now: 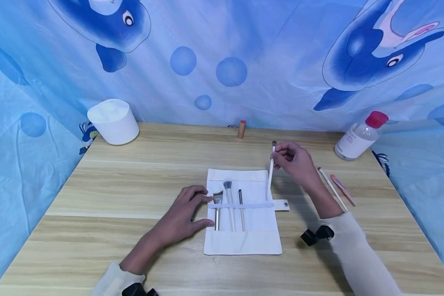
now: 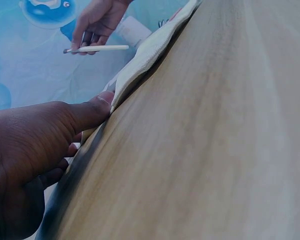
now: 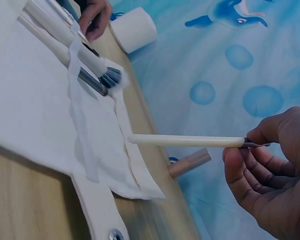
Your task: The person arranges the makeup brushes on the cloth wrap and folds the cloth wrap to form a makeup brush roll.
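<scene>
Right hand (image 1: 291, 159) pinches white brush (image 1: 271, 168) near dark tip, bristle end up, handle end near pouch's (image 1: 260, 242) right edge. Left hand (image 1: 183, 211), fingers loose and apart, touches pouch's left edge. Three brushes (image 1: 232, 220) sit under pouch's band (image 1: 257, 205). White stick (image 1: 332, 188), pink brush (image 1: 343, 190) lie right on table (image 1: 133, 197); tube (image 1: 241, 130) stands behind pouch, bottle (image 1: 355, 142) far right.

A wood-grain table (image 1: 133, 197) bears a white cloth (image 1: 240, 243), white brush (image 1: 333, 189), pink brush (image 1: 343, 190), small tube (image 1: 241, 130), red-capped bottle (image 1: 355, 142) and white cylinder (image 1: 117, 126)
</scene>
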{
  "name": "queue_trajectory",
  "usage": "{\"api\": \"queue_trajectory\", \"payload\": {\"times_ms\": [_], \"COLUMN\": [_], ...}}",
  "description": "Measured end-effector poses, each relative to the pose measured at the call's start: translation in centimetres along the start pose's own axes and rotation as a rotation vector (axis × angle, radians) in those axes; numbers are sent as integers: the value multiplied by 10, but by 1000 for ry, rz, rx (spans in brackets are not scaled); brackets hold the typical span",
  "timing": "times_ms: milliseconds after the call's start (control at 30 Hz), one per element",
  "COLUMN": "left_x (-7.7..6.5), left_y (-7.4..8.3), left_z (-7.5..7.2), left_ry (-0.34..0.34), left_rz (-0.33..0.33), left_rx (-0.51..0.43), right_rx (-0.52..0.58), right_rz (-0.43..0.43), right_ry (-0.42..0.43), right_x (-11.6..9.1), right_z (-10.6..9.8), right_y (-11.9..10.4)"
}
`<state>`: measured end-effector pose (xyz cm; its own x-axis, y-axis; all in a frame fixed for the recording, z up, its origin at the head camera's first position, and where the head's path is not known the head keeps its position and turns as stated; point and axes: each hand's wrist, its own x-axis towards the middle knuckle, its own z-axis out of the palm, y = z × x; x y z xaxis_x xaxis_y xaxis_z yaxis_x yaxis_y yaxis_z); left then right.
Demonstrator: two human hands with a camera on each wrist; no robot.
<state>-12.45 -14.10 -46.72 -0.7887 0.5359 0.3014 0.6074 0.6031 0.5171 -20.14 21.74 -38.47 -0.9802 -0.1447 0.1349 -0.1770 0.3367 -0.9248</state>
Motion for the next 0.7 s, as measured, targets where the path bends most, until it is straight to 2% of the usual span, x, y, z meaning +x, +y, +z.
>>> {"api": "queue_trajectory", "payload": {"times_ms": [367, 700], "left_x": [-1, -1], "left_y": [1, 0], "left_z": [-1, -1], "left_ry": [-12, -12], "left_rz": [-16, -15], "left_rx": [-8, -7], "right_rx": [34, 6], "right_rz": [31, 50], "right_ry": [-59, -95], "right_x": [3, 5], "right_z": [25, 40], "right_y": [2, 8]}}
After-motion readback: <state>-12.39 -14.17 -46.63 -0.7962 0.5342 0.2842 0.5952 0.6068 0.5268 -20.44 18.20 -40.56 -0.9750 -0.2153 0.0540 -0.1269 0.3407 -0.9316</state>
